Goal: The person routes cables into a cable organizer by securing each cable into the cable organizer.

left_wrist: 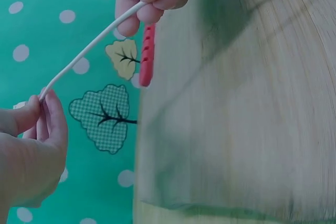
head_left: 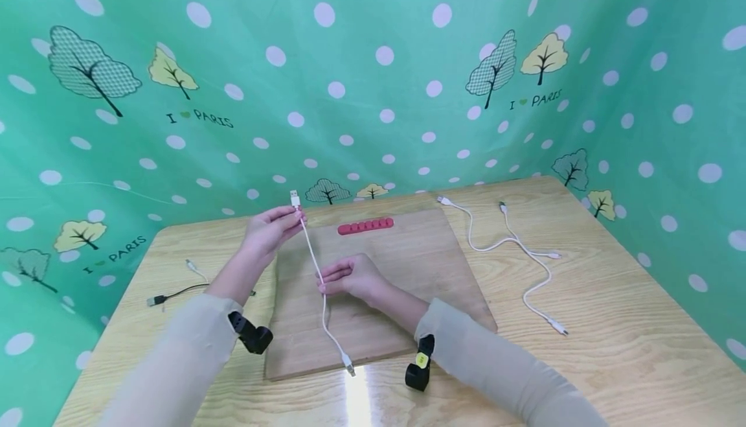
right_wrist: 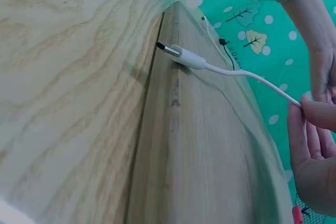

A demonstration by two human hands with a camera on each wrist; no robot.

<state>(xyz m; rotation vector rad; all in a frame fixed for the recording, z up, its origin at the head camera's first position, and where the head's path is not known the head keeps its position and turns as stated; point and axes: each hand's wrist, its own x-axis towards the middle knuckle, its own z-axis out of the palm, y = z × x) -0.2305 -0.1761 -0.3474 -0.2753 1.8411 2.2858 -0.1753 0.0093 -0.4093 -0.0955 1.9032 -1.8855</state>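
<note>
A short white USB cable (head_left: 313, 252) is stretched between both hands above the wooden board (head_left: 402, 265). My left hand (head_left: 272, 229) pinches it just below the flat USB plug (head_left: 294, 199), which points up. Lower down the cord, my right hand (head_left: 352, 278) pinches it between thumb and fingertips. From there the cable's free end hangs toward the board's front edge, ending in a small white connector (right_wrist: 189, 57) with a metal tip. Behind the hands, a red cable holder (head_left: 366, 226) with a row of slots lies at the board's back edge.
On the table right of the board lie a white cable (head_left: 480, 247) and a branching white cable (head_left: 533, 284). Left of the board, a black cable (head_left: 177, 292) and a white connector (head_left: 195, 267) lie partly behind the left forearm. A green patterned curtain (head_left: 361, 77) borders the table's back.
</note>
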